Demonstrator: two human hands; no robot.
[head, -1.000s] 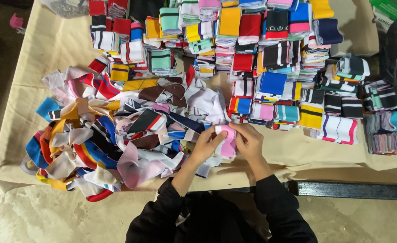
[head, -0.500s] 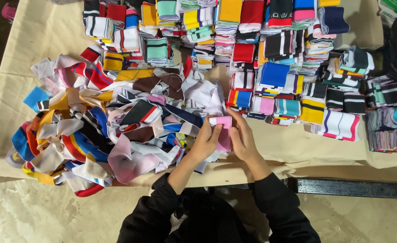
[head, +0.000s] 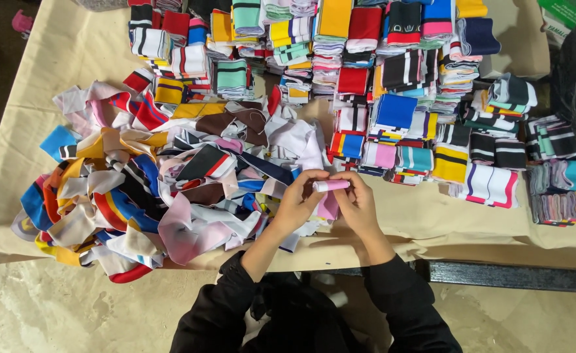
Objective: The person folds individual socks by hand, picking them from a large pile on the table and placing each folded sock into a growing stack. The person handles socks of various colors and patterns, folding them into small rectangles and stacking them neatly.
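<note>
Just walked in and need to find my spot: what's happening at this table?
A person in black sleeves holds a pink knit strip between the left hand and right hand. It hangs folded over the table's edge. A loose heap of mixed strips lies on the left of the cloth-covered table; folded stacks fill the back and right.

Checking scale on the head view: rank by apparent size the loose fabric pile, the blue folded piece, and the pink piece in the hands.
1. Loose fabric pile, by far the largest.
2. Blue folded piece.
3. Pink piece, held between left hand and right hand; partly hidden by fingers, so its full size is unsure.
</note>
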